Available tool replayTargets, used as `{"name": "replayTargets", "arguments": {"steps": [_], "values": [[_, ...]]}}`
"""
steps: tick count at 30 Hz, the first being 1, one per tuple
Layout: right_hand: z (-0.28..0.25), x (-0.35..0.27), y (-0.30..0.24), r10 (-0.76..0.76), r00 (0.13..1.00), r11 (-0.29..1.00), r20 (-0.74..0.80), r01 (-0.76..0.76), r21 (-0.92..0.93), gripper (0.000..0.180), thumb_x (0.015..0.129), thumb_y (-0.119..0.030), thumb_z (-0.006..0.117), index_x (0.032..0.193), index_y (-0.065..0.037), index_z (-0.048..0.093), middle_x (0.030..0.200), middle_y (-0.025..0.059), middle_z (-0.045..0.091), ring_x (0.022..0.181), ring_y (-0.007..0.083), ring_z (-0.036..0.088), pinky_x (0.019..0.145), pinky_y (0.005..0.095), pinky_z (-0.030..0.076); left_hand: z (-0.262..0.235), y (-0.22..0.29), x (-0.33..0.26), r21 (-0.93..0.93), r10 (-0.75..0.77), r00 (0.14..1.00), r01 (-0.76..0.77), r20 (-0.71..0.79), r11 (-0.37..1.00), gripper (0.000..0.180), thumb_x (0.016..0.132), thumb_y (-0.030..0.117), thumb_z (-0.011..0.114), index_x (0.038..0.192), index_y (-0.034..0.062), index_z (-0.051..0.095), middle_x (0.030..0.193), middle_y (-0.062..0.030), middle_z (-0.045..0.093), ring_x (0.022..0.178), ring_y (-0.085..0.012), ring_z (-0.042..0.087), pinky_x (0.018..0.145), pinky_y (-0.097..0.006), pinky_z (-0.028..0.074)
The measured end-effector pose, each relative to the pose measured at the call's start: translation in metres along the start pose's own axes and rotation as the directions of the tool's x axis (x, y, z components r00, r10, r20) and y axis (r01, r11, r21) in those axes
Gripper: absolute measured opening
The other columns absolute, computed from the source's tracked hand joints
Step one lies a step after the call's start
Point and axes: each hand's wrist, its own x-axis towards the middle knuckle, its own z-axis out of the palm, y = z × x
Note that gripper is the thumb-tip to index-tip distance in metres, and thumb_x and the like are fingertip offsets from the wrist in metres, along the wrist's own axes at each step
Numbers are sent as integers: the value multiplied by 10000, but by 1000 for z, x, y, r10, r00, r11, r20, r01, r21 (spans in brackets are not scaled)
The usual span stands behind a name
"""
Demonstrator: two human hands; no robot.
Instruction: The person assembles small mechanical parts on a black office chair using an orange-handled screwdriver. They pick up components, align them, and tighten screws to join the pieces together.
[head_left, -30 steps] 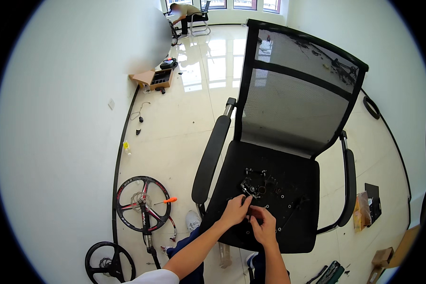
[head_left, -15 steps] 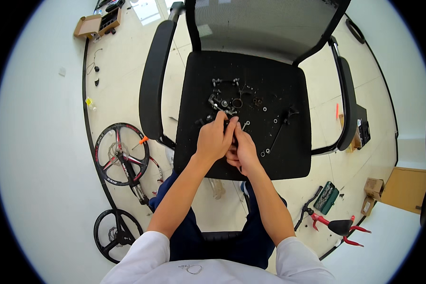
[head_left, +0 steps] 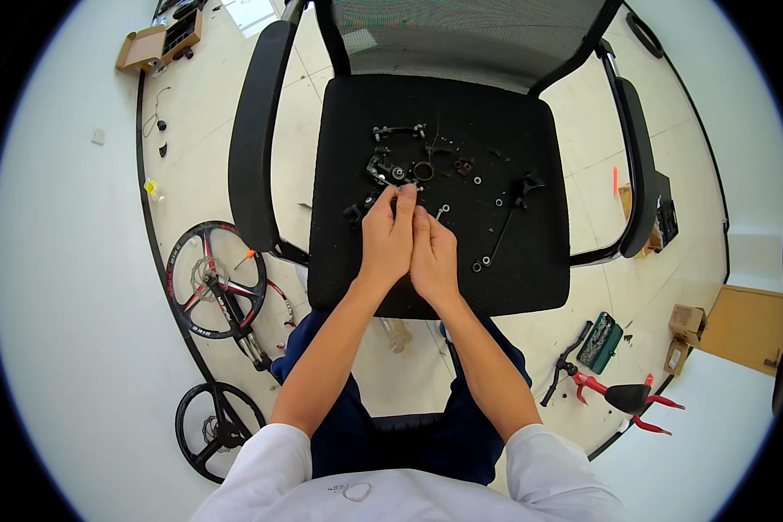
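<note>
Both my hands are brought together over the front half of a black chair seat (head_left: 531,261). My left hand (head_left: 386,237) is closed, thumb and forefinger pinched toward the small metal parts. Against it, my right hand (head_left: 435,257) is closed too, its thumb pointing forward. Whatever lies between the fingers is hidden. Just beyond the fingertips sits a cluster of dark and silver mechanical parts (head_left: 379,170), with a brownish ring (head_left: 424,171) beside it. A short bolt-like piece (head_left: 444,210) lies right of my right thumb. Farther right is a thin rod (head_left: 501,235) near a black bracket-like part (head_left: 528,184).
Armrests (head_left: 259,130) flank the seat and a mesh backrest (head_left: 444,43) rises behind. On the floor at left are a spoked wheel (head_left: 176,291) and a black wheel (head_left: 183,435). A green case (head_left: 600,343) and a red frame with black seat (head_left: 626,398) lie at right.
The view has shifted slightly, so the chair sits a little higher and further left. My right fingers have curled in closer against my left hand.
</note>
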Motion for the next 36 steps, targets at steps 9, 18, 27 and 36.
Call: {"name": "replayTargets", "arguments": {"steps": [9, 18, 27, 36], "values": [[-21, 8, -17, 497, 766, 714, 407, -628, 309, 468, 1034, -388, 389, 692, -82, 480, 502, -33, 340, 343, 78, 282, 308, 247, 217, -11, -4, -1, 157, 142, 986, -156, 92, 975, 383, 1022, 297, 340, 824, 19, 515, 642, -143, 524, 571, -305, 530, 520, -396, 382], [-32, 6, -14, 439, 800, 772, 410, -569, 284, 509, 999, -424, 443, 621, -86, 483, 494, 21, 457, 341, 127, 438, 298, 263, 327, -14, 11, 5, 36, -39, 975, 32, 219, 999, 268, 958, 230, 579, 811, 6, 571, 544, -81, 565, 500, -118, 578, 487, -286, 449], [-31, 7, -9, 309, 832, 834, 460, -470, 290, 433, 1011, -330, 407, 699, -50, 518, 511, 55, 496, 372, 154, 481, 355, 284, 430, -19, -5, 5, -203, -182, 943, 242, 277, 949, 349, 1007, 291, 502, 753, 53, 532, 557, -11, 549, 479, -68, 513, 456, -223, 383], [-21, 2, -6, -201, 958, 909, 206, 261, -326, 314, 999, -151, 411, 809, 65, 538, 631, 213, 567, 529, 345, 578, 503, 393, 410, -19, 2, -1, -345, -411, 830, 538, 378, 769, 361, 1012, 345, 492, 770, 85, 554, 550, 41, 484, 473, -42, 436, 432, -225, 308]]}}
